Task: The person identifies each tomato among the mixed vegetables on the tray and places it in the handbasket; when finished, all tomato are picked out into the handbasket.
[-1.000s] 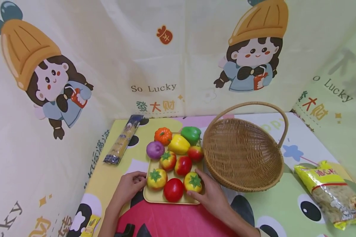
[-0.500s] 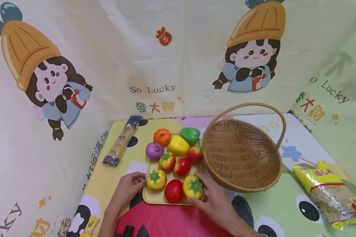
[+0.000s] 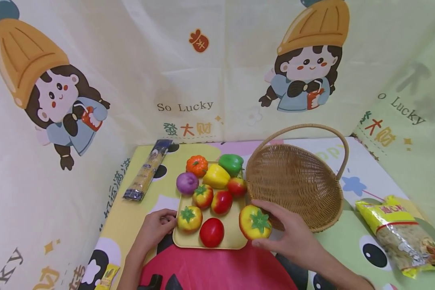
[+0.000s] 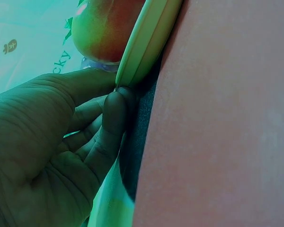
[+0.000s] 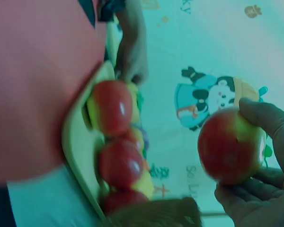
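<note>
My right hand point(image 3: 293, 235) holds a yellow-and-red toy tomato point(image 3: 253, 223) with a green star-shaped top, raised off the table between the tray and the basket. In the right wrist view, thumb and fingers curl round that tomato point(image 5: 229, 146). At the left edge of the pale yellow tray point(image 3: 233, 225), my left hand point(image 3: 154, 231) pinches the rim, as the left wrist view shows of the hand point(image 4: 61, 132). Two similar fruits, one point(image 3: 189, 219) near the left hand, lie on the tray with a red one point(image 3: 212, 233) and other toy produce.
A wicker basket point(image 3: 293, 185) with a tall handle stands right of the tray, touching or very near it. Far left lies a pack of noodles point(image 3: 148, 171). A yellow bag of pasta point(image 3: 402, 235) lies far right. A small yellow packet point(image 3: 107, 277) is at the front left.
My right hand has lifted the toy tomato from the tray's front right corner and carried it right, past the rim toward the basket. The left hand stays at the tray's edge.
</note>
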Demonstrator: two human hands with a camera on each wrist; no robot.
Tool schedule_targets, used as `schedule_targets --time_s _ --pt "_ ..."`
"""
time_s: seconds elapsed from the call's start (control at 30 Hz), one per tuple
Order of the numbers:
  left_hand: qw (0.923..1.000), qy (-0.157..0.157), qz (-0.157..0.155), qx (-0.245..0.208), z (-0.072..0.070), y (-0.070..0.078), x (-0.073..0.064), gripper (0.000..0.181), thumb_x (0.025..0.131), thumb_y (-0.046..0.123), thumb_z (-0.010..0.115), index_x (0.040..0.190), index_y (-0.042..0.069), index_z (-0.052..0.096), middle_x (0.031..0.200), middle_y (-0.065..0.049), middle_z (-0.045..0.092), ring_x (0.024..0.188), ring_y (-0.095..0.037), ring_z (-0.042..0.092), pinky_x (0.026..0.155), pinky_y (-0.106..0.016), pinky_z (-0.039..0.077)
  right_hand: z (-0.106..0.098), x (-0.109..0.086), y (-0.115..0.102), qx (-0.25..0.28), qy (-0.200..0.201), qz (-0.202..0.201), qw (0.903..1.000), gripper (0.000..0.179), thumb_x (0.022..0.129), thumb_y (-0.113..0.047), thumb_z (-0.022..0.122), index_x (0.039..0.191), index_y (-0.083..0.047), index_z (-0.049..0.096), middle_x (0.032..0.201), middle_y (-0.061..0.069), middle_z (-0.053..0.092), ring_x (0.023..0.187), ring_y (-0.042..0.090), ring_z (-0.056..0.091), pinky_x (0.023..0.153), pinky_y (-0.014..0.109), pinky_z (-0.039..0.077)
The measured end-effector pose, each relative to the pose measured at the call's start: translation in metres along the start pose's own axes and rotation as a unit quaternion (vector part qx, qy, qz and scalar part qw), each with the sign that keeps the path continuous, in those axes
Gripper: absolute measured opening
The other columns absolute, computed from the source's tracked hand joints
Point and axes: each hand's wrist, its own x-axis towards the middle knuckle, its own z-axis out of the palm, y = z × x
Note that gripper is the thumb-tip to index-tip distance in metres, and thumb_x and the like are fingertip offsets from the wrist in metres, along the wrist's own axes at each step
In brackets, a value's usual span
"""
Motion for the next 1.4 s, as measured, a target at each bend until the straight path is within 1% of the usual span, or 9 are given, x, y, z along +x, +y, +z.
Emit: schedule_targets --time_s 0.07,0.17,0.3,0.53,0.7,0.9,1.0,1.27,1.4 --pt "1.0 0.003 0.003 0.001 -0.001 0.0 0.0 0.016 0.088 0.014 0.072 0.104 0.011 0.074 0.076 0.002 0.063 0.058 -0.014 0.06 0.059 -0.026 0.049 -0.014 0.003 -0.001 -0.002 -0.012 -0.008 0.9999 0.079 0.071 -0.044 0.086 0.141 -0.028 0.053 0.132 -0.011 0.055 0.11 0.013 0.058 0.085 0.029 0.052" --pt "1.0 0.004 0.006 0.004 -0.001 -0.001 0.001 0.016 0.087 0.015 0.072 0.103 0.012 0.074 0.076 0.002 0.064 0.058 -0.014 0.06 0.059 -0.026 0.049 -0.036 0.01 -0.001 0.014 -0.043 -0.043 0.998 0.077 0.074 -0.033 0.088 0.141 -0.026 0.052 0.133 -0.006 0.056 0.108 0.015 0.059 0.088 0.032 0.052" --pt "1.0 0.003 0.004 0.008 -0.002 0.0 0.001 0.015 0.088 0.015 0.072 0.103 0.013 0.074 0.075 0.002 0.063 0.058 -0.015 0.06 0.06 -0.026 0.048 -0.061 0.017 -0.002 0.052 -0.1 -0.086 0.9899 0.075 0.076 -0.018 0.087 0.143 -0.018 0.051 0.137 0.0 0.055 0.115 0.019 0.056 0.091 0.032 0.05" --pt "0.9999 -0.005 0.007 0.005 -0.001 -0.001 0.003 0.016 0.089 0.013 0.071 0.105 0.012 0.073 0.076 0.002 0.063 0.059 -0.014 0.059 0.06 -0.025 0.048 -0.095 0.034 -0.007 0.038 -0.146 -0.141 0.9784 0.078 0.074 -0.006 0.086 0.143 -0.013 0.052 0.139 0.007 0.055 0.121 0.02 0.051 0.09 0.031 0.05" --pt "0.9999 -0.007 0.007 0.004 -0.002 -0.001 0.004 0.017 0.089 0.012 0.071 0.106 0.01 0.073 0.076 0.001 0.063 0.059 -0.014 0.059 0.059 -0.025 0.048 -0.113 0.053 -0.001 0.021 -0.165 -0.165 0.9722 0.081 0.071 -0.001 0.087 0.143 -0.01 0.052 0.14 0.008 0.054 0.121 0.02 0.05 0.089 0.03 0.051" --pt "0.9999 -0.009 0.011 0.005 -0.003 -0.001 0.003 0.018 0.089 0.012 0.071 0.106 0.01 0.073 0.076 0.002 0.063 0.059 -0.014 0.059 0.06 -0.026 0.049 -0.12 0.074 0.015 0.022 -0.204 -0.18 0.9622 0.08 0.071 -0.002 0.087 0.143 -0.007 0.051 0.139 0.012 0.054 0.123 0.021 0.049 0.092 0.029 0.049" --pt "0.9998 -0.01 0.015 0.004 -0.002 -0.002 0.004 0.018 0.089 0.012 0.071 0.107 0.009 0.073 0.076 0.002 0.063 0.059 -0.014 0.059 0.06 -0.026 0.049 -0.122 0.084 0.025 0.006 -0.211 -0.171 0.9624 0.079 0.072 -0.007 0.088 0.142 -0.009 0.052 0.138 0.009 0.055 0.123 0.021 0.05 0.095 0.028 0.047" --pt "0.9999 -0.01 0.009 -0.001 -0.002 -0.005 0.003 0.019 0.089 0.012 0.071 0.107 0.009 0.073 0.077 0.001 0.064 0.059 -0.015 0.06 0.06 -0.026 0.049 -0.127 0.113 0.06 0.007 -0.218 -0.07 0.9734 0.074 0.077 -0.018 0.087 0.142 -0.017 0.053 0.136 0.0 0.053 0.121 0.021 0.055 0.098 0.029 0.044" --pt "0.9999 -0.008 0.008 -0.004 -0.001 -0.007 0.003 0.018 0.089 0.012 0.071 0.107 0.009 0.073 0.077 0.001 0.063 0.059 -0.015 0.06 0.059 -0.026 0.049 -0.127 0.124 0.077 -0.01 -0.21 -0.041 0.9767 0.073 0.077 -0.022 0.087 0.141 -0.018 0.054 0.136 0.001 0.052 0.121 0.021 0.054 0.097 0.028 0.044"
